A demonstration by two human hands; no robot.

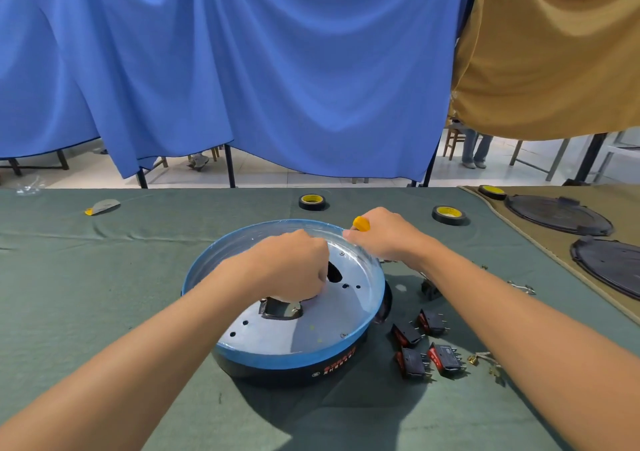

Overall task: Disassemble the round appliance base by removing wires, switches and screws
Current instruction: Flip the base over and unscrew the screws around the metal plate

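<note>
Around the round appliance base (311,333), the green cloth (104,294) lies open from 7 to 10 o'clock. Rocker switches (446,357) and brass bits (471,359) crowd 4 o'clock. A tape roll (312,202) stands at 12, another tape roll (449,214) at 2. Black round covers (557,213) fill the far 3 o'clock side. The right hand (384,236) grips a yellow-handled screwdriver (361,223) over the 1 o'clock rim.
</note>
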